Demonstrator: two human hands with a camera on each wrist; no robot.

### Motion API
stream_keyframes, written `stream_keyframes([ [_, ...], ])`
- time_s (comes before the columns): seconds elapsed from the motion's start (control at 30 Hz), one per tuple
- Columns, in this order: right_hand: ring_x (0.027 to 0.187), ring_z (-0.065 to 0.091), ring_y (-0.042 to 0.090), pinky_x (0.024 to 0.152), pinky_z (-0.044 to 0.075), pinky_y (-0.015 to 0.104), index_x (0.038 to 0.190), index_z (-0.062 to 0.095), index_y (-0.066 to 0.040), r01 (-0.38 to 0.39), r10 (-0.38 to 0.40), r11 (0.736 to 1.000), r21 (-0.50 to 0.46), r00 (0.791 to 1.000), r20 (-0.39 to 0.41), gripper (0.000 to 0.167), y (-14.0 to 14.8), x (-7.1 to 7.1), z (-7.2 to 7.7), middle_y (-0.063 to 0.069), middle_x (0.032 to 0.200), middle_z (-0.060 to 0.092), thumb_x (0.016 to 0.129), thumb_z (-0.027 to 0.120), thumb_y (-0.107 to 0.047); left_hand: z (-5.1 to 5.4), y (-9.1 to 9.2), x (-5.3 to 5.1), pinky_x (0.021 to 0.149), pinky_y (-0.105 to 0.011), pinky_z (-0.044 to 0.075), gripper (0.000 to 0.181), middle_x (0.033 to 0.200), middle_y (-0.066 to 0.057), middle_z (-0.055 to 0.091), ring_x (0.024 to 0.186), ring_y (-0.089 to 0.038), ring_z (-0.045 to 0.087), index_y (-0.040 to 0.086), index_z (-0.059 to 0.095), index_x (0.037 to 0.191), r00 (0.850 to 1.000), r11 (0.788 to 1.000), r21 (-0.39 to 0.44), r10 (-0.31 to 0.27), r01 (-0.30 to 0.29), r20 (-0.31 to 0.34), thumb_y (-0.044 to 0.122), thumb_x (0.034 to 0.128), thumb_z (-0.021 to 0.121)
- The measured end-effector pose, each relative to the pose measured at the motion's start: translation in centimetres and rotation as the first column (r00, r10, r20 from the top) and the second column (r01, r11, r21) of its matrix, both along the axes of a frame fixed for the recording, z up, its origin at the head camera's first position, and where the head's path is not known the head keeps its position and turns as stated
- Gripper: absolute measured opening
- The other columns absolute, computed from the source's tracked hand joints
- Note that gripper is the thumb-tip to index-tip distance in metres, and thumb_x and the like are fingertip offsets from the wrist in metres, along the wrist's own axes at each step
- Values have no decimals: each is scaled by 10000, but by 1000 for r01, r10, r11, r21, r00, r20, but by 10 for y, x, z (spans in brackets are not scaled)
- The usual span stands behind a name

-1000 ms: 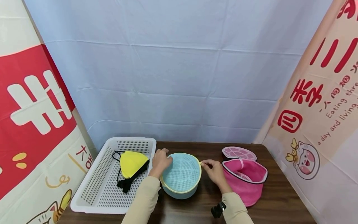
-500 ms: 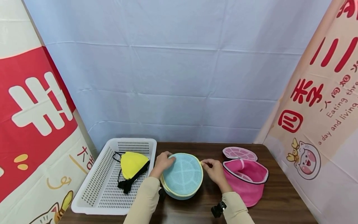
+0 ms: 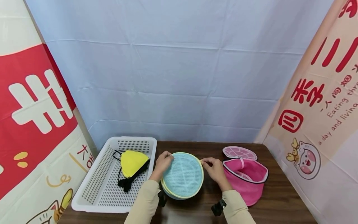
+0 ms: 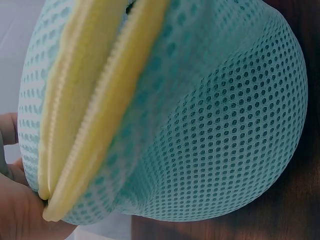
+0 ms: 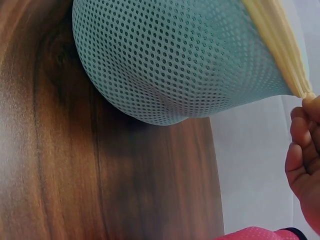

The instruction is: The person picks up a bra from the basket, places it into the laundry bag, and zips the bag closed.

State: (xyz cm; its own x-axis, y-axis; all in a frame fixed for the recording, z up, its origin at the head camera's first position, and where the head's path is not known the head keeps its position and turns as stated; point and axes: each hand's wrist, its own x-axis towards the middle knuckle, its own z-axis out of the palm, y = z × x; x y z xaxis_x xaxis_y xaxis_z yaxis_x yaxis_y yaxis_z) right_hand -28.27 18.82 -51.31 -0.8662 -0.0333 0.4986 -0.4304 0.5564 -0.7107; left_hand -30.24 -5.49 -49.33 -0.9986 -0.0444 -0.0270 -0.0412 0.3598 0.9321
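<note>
A round light-blue mesh bag (image 3: 183, 175) with a yellow zipper rim stands on the table between the hands. My left hand (image 3: 162, 165) grips the upper left of its rim, thumb on the lid. At the right edge, my right hand (image 3: 214, 170) pinches the end of the yellow zipper. The left wrist view shows two yellow zipper bands (image 4: 102, 110) parted at the near side, with mesh (image 4: 225, 125) beside them. In the right wrist view the fingertips of my right hand (image 5: 306, 150) pinch the yellow band (image 5: 282, 45) where it narrows.
On the left is a white perforated basket (image 3: 96, 209) holding a yellow and black cloth item (image 3: 133, 163) with cords. A pink bag (image 3: 246, 189), its mouth open, lies right of my right hand, with a pink patterned lid (image 3: 239, 153) behind it. Printed cloths hang around the dark wooden table (image 3: 282, 199).
My left hand has shifted slightly, its thumb now at the lid's edge. The lid has shifted a little right and toward me, showing more zipper gap at the lower left. The right hand keeps its pinch.
</note>
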Motion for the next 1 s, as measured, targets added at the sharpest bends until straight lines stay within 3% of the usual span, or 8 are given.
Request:
stream_keyframes([
  [0.3,758,621,185,653,479,328,827,731,-31,-8,8,1000,25,1000,2,58,3,5,4,20,800,681,777,719,-2,-3,0,3,675,-376,348,125,769,-71,482,729,-224,440,78,523,816,1000,997,78,-16,14,23,161,901,485],
  [0.47,758,624,181,656,482,328,836,732,-35,-18,19,999,34,1000,-10,59,2,5,5,20,802,683,782,719,-14,-4,-1,4,677,-386,337,129,766,-80,455,736,-234,432,68,505,827,1000,997,82,-9,7,29,148,911,449],
  [0.67,753,624,179,655,481,328,829,732,-40,-8,8,999,38,1000,-6,62,0,5,4,15,794,681,775,726,-9,-4,-2,3,709,-404,331,110,819,-101,448,785,-262,424,60,477,848,996,990,141,-15,3,86,142,922,465],
  [0.83,772,629,193,667,484,342,842,731,-48,-7,7,999,54,1000,1,54,0,5,5,19,810,683,789,722,-37,-5,0,3,802,-449,364,120,923,-126,496,898,-291,456,27,510,928,991,979,192,41,-66,131,136,920,460],
  [1.0,771,630,194,677,488,347,841,728,-30,0,0,998,63,1000,-1,49,-1,5,5,27,808,683,794,719,-42,-6,5,8,801,-439,358,114,922,-134,486,903,-287,444,17,499,923,987,961,243,106,-133,121,119,927,449],
])
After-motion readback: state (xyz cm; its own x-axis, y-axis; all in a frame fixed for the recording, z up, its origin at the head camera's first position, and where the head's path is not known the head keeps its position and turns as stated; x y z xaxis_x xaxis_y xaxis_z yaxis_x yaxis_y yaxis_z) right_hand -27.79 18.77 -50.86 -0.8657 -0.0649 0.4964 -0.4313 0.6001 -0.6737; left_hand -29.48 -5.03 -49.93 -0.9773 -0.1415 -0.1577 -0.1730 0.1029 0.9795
